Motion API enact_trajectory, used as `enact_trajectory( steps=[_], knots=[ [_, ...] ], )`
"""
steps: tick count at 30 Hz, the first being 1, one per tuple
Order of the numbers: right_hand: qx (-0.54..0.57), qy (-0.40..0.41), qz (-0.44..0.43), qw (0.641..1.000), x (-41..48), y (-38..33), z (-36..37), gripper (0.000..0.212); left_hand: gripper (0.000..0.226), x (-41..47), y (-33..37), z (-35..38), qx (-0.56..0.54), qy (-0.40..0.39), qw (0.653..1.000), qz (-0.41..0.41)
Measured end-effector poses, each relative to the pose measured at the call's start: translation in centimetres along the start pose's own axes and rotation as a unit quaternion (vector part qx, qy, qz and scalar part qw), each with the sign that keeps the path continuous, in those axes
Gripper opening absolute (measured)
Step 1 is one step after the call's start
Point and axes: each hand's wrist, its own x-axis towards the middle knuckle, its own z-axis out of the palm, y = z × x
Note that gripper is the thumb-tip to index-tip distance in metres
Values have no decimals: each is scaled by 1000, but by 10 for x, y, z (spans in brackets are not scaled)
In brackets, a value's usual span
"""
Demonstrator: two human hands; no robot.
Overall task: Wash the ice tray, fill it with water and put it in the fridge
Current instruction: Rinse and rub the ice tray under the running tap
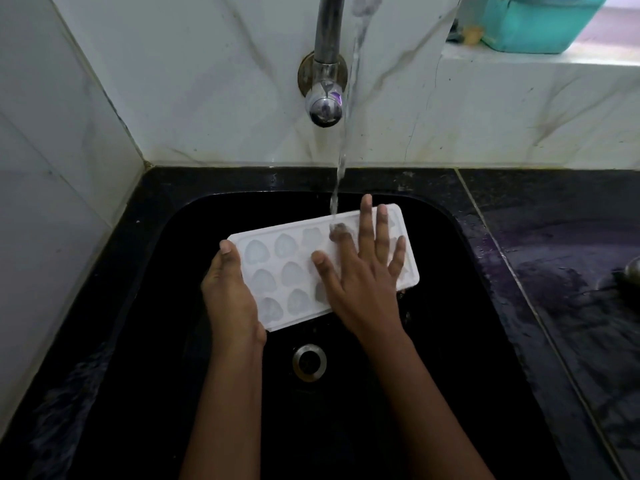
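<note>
Head view: white ice tray (277,268) is held over the black sink (446,237), tilted, above the drain (309,362) and nearer the sink's rear edge. Left hand (230,296) grasps the tray's left short end, thumb on the top corner. Right hand (363,282) lies flat on the tray's right half, fingers straight and spread. Water stream (341,168) from the wall tap (325,64) lands on the tray beside the right index finger. Teal tub (540,22) stands on the ledge at the rear right.

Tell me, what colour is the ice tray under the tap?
White, slightly translucent; the ice tray shows clearly in the head view, the only one.
</note>
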Motion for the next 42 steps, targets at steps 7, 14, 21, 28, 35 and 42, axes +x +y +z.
enact_trajectory(
  steps=[7, 14, 21, 28, 35, 42],
  knots=[
    [144, 81, 7, 986, 9, 14, -15, 54, 28, 14, 11, -21, -4, 43, 999, -3],
    [33, 33, -3, 999, 6, 7, -4, 54, 28, 21, 15, -29, 39, 27, 999, -13],
    [-43, 48, 14, 998, 3, 8, -3, 58, 28, 20, 12, -26, 39, 15, 999, -17],
    [-66, 30, 18, 997, 2, 4, -1, 59, 28, 23, 15, -33, 41, 20, 999, -6],
    [-16, -17, 3, 1000, 3, 0, -1, 61, 30, 27, 18, -41, 41, 43, 998, -9],
    [-40, -12, 2, 999, -1, -5, 4, 61, 28, 25, 16, -36, 35, 34, 999, -14]
  ],
)
